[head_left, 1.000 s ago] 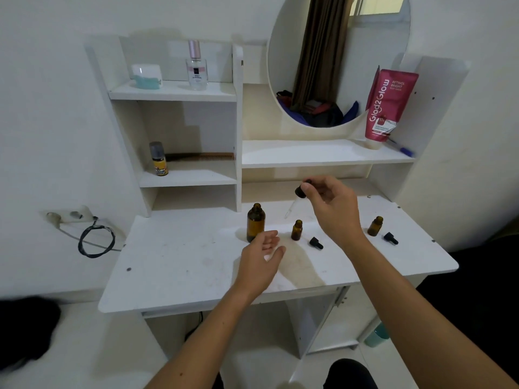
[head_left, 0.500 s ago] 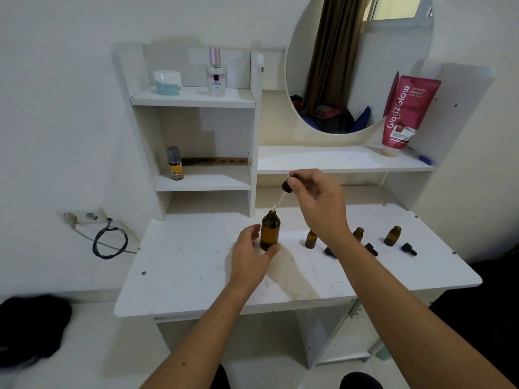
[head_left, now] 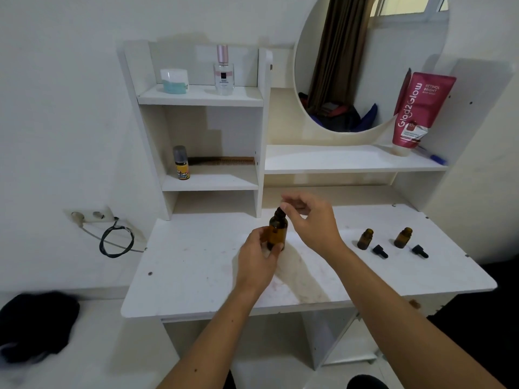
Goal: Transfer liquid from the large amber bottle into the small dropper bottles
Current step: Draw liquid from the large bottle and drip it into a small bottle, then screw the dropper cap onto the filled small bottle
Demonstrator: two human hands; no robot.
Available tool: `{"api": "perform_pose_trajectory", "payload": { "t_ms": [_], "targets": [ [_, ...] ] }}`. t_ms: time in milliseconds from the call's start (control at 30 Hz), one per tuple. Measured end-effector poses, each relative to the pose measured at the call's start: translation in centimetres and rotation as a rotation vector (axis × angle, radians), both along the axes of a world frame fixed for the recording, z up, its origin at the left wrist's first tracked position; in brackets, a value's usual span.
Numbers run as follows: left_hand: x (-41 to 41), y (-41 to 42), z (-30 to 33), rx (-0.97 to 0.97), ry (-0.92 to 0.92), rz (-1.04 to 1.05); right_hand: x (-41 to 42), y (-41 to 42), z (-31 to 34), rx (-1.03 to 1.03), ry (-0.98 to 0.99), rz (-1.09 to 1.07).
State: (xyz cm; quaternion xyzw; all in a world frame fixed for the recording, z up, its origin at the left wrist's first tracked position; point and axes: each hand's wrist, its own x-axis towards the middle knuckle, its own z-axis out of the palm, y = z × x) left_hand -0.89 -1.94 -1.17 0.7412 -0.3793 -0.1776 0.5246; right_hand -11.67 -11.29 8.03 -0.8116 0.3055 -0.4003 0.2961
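Left hand (head_left: 259,258) wraps its fingers round the large amber bottle (head_left: 277,233) standing mid-desk, right hand (head_left: 310,220) pinches the dropper cap (head_left: 279,213) at its neck, so keep it steady and upright while two small dropper bottles (head_left: 365,239) wait open, right.

Lower front of the amber bottle (head_left: 277,234) masked by the left hand (head_left: 259,262); dropper cap (head_left: 279,213) at its mouth blurred and half-covered by right-hand fingertips (head_left: 287,206), grip unclear. Fill levels in two small bottles (head_left: 365,239) (head_left: 403,237) too small to judge. Print on the shelf bottle (head_left: 181,163) illegible. Mirror (head_left: 370,66) cut off at top edge. Dark heap (head_left: 36,324) at lower left blurred, partly out of frame.
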Motion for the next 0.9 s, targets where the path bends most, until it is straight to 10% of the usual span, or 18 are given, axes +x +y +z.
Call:
{"api": "perform_pose_trajectory", "payload": {
  "t_ms": [900],
  "targets": [
    [-5.1, 0.3, -0.2, -0.074, 0.048, -0.143, -12.4, -1.3, -7.2, 0.172, 0.067, -0.282]
  ]
}}
